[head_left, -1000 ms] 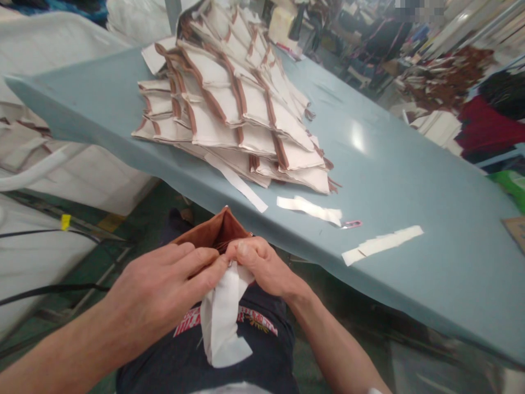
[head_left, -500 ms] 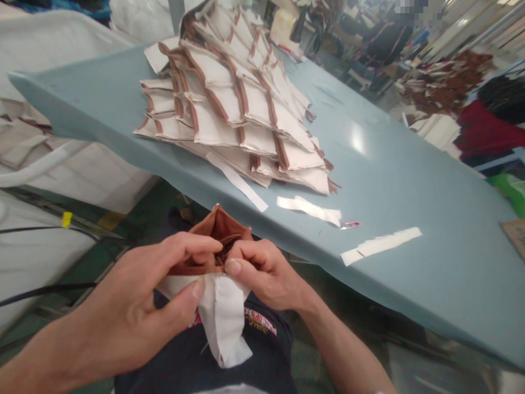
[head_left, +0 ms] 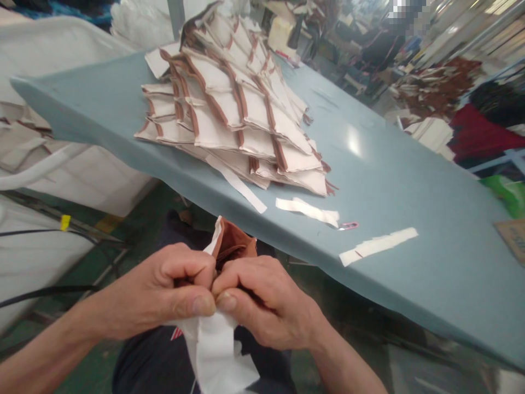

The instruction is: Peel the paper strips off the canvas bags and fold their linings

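Close to my body, both hands are on a white fabric pouch with brown lining point(head_left: 238, 241). Its opening faces up, and its lower part is hidden behind my hands. My left hand point(head_left: 172, 287) is closed, thumb and bent fingers pinching the pouch's edge. Against it, fingertips nearly touching, my right hand point(head_left: 268, 301) also pinches the edge. A white strip point(head_left: 219, 350) hangs below my thumbs over my dark clothing. What lies between the fingertips is covered.
On the blue-grey table point(head_left: 369, 186) lies a large pile of white pouches with brown edging point(head_left: 221, 117). Nearer me are a thin white strip point(head_left: 240, 186), a bundle of strips point(head_left: 305, 210) with a pink pin point(head_left: 350, 225), and another bundle point(head_left: 379, 246).
My left hand has gone from a loose, spread hold to a tight pinch beside my right hand. The pouch has turned, showing its white side at the left, and the strip hangs lower.
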{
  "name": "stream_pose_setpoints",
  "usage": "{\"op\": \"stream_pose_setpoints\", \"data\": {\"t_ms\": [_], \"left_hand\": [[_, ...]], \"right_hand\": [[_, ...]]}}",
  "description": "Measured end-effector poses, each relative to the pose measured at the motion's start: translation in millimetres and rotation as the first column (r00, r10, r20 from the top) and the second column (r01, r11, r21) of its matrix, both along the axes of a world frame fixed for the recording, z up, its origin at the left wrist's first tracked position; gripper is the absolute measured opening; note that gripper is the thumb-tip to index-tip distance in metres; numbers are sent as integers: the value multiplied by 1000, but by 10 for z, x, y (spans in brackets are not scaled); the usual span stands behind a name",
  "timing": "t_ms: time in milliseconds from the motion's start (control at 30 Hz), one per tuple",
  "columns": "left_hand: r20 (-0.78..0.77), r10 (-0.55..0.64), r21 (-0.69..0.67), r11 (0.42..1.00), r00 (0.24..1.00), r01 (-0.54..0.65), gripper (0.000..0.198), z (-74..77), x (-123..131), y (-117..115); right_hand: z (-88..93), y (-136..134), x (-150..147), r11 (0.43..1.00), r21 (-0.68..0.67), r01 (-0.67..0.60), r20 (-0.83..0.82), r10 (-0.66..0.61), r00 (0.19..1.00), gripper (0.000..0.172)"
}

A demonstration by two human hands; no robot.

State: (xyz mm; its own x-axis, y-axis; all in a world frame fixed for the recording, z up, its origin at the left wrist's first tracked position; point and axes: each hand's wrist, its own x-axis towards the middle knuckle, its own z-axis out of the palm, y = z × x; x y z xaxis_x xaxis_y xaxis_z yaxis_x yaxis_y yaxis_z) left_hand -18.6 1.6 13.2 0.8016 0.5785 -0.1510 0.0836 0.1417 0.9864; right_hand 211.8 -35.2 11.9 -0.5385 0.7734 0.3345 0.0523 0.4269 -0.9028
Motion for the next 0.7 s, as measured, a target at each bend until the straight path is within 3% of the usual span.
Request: {"op": "stream_pose_setpoints", "data": {"t_ms": [100, 200, 300, 400, 567, 700], "left_hand": [[-75, -2, 128, 992, 997, 11, 55, -24, -55, -77], [-134, 44, 347, 938, 990, 5, 51, 12, -116, -182], [-161, 91, 465, 885, 983, -6, 51, 41, -155, -277], [-204, 65, 423, 906, 977, 28, 52, 62, -165, -287], [-316, -8, 164, 984, 949, 63, 47, 132, -144, -187], [-311, -55, 162, 981, 949, 110, 51, 120, -177, -163]], "right_hand": [[45, 5, 5, 992, 129, 8, 38, -14, 999, 31], [44, 10, 27, 977, 203, 71, 75, -87, 993, 34], [2, -6, 34, 961, 243, 133, 44, -148, 988, 41], [-41, -28, 17, 943, 277, 184, -8, -189, 982, 42], [-77, -22, -27, 957, 256, 136, 20, -146, 989, 43], [-136, 36, 9, 969, 244, 48, 17, -54, 998, 54]]}}
